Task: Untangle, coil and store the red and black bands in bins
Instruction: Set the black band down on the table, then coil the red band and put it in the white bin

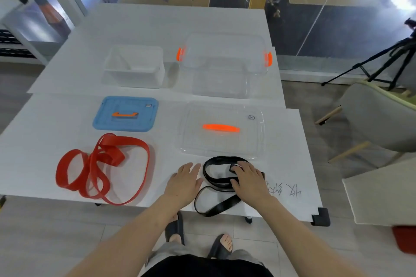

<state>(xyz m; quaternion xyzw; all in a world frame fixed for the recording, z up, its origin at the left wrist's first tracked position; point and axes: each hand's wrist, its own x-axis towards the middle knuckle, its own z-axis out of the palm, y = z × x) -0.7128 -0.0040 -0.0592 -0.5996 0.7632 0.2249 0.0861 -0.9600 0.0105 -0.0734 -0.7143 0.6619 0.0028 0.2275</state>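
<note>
Black band (221,206): loose tangle at near edge of worktop (45,141), one loop hanging over edge, just in front of clear lid (221,129).
Right hand (248,179): fingers relaxed, laid on band, no clear pinch.
Left hand (183,181): fingers straight, flat on worktop just beside band.
Step, by judgement: starting untangling of black band.
Next move needs: pinch one strand, draw loops apart, coil.
Red band (112,157): untouched, tangled, left.
Clear bin (225,56) and white bin (135,67): open, at back.
</note>
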